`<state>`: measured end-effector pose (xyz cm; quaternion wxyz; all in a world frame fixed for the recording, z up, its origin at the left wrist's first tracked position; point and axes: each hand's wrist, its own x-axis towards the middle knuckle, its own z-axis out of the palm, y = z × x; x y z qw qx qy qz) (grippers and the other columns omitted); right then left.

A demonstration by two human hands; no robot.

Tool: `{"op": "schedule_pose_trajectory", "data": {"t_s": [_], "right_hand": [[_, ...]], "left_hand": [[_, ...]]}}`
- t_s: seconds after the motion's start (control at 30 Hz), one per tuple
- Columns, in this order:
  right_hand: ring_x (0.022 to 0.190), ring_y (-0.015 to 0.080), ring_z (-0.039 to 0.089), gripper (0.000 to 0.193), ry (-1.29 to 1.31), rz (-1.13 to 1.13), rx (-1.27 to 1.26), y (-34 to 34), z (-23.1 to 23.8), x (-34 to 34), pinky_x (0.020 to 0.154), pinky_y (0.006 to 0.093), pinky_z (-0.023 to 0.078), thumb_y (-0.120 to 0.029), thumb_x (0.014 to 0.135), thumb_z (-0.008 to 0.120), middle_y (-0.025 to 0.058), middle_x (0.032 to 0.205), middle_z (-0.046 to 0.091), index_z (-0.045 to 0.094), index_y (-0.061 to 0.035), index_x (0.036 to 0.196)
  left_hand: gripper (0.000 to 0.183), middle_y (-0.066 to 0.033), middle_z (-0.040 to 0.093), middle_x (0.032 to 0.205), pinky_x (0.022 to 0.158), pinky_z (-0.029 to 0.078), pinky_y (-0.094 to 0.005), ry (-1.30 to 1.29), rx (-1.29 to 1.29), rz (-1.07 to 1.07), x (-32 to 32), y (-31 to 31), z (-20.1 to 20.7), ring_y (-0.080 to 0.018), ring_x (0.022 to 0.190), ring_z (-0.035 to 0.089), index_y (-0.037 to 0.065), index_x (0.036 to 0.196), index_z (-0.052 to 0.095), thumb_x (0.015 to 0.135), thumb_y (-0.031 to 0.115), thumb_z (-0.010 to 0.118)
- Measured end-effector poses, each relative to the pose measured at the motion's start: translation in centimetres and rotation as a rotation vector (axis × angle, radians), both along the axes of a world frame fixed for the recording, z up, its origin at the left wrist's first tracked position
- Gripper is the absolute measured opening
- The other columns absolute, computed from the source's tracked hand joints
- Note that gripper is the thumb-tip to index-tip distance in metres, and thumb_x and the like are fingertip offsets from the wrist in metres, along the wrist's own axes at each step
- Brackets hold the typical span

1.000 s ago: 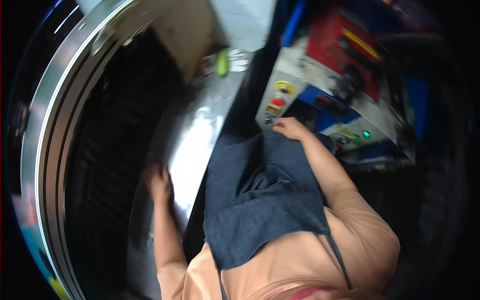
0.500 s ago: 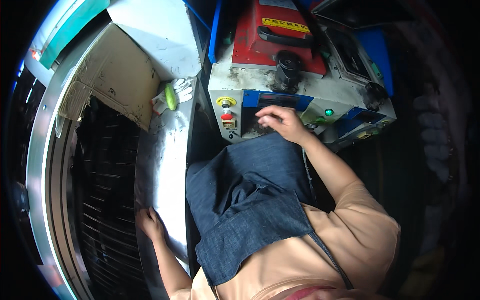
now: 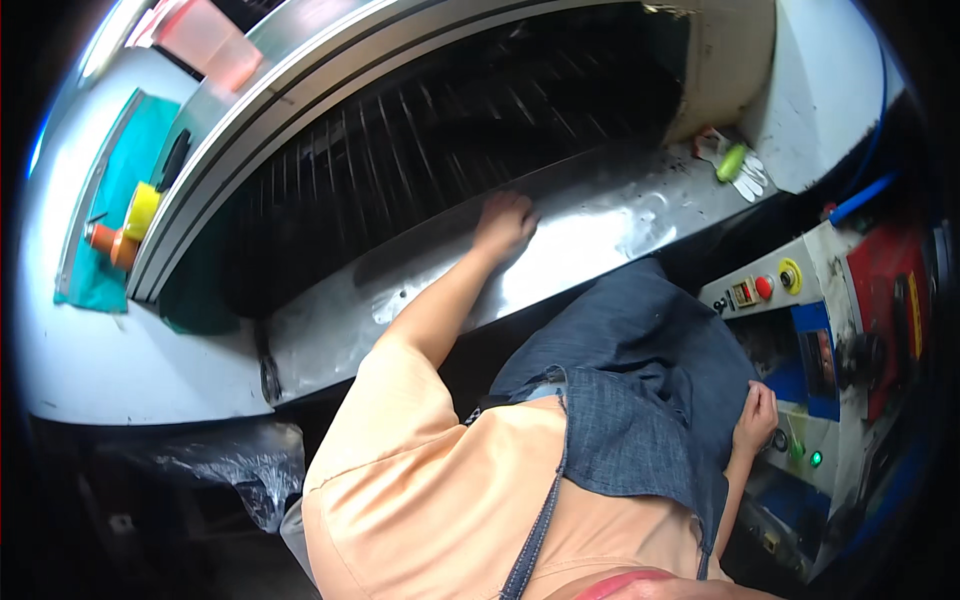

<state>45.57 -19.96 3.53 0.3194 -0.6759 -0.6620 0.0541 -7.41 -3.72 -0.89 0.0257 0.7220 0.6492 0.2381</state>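
My left hand rests on the long shiny metal ledge, its bent fingers closed over the far edge beside the dark opening. Their tips are hidden. By the right side of my dark denim apron, my right hand hangs close to the front of the machine. Its fingers are curled together, and whether anything is inside them cannot be seen. At the ledge's far right end lie white work gloves, with a green cucumber on top.
The machine carries a red button, a lit green light and a red upper housing. Cardboard stands by the opening. Yellow tape is at the left, below a pinkish plastic container. Clear plastic hangs lower left.
My view and body have turned left, so the ledge now crosses ahead and the machine sits at the right. My right hand has come down from the machine's front to beside my apron.
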Motion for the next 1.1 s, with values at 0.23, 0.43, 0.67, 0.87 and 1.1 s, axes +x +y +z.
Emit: {"op": "schedule_pose_trajectory", "data": {"t_s": [0.23,0.43,0.67,0.87,1.1], "right_hand": [[0.083,0.0326,0.066,0.02,-0.037,0.0,-0.007,0.2,-0.3,0.0,0.071,0.039,0.05,-0.017,0.099,0.055,0.0135,0.091,0.068,0.069,-0.0029,0.098],[0.082,0.0318,0.066,0.021,-0.019,-0.026,-0.012,0.3,-0.3,-0.3,0.072,0.0382,0.051,-0.018,0.099,0.055,0.0135,0.09,0.068,0.069,-0.0024,0.097],[0.082,0.0329,0.065,0.023,-0.016,-0.03,-0.013,0.2,-0.1,-0.4,0.072,0.0387,0.05,-0.02,0.099,0.053,0.0129,0.09,0.068,0.068,-0.0028,0.095],[0.083,0.0336,0.065,0.022,-0.03,-0.041,-0.024,0.1,0.0,-0.3,0.073,0.0393,0.05,-0.019,0.099,0.053,0.0127,0.091,0.068,0.068,-0.0038,0.095],[0.084,0.0336,0.066,0.022,-0.057,-0.036,-0.02,0.1,0.1,-0.3,0.073,0.0395,0.051,-0.019,0.098,0.054,0.0124,0.091,0.068,0.069,-0.004,0.095]], "left_hand": [[0.023,-0.0175,0.061,0.091,0.083,0.044,-0.0487,-0.044,0.107,-0.015,-0.1,-0.1,-0.4,-0.0386,0.092,0.057,0.004,0.085,0.062,0.087,0.027,0.065],[0.022,-0.0192,0.06,0.087,0.077,0.044,-0.0497,-0.04,0.108,-0.069,-0.4,0.2,0.0,-0.0403,0.086,0.057,0.002,0.082,0.061,0.085,0.023,0.066],[0.021,-0.0177,0.061,0.09,0.081,0.044,-0.0492,-0.034,0.098,-0.048,-0.5,0.1,-0.2,-0.0389,0.09,0.056,0.003,0.084,0.061,0.086,0.023,0.066],[0.02,-0.0165,0.061,0.093,0.083,0.044,-0.0485,-0.035,0.097,-0.029,-0.3,0.1,-0.1,-0.0383,0.091,0.056,0.003,0.085,0.062,0.086,0.023,0.066],[0.02,-0.0165,0.061,0.096,0.086,0.044,-0.0482,-0.04,0.043,-0.006,-0.1,-0.2,0.1,-0.0377,0.095,0.056,0.004,0.089,0.063,0.087,0.024,0.065]]}}
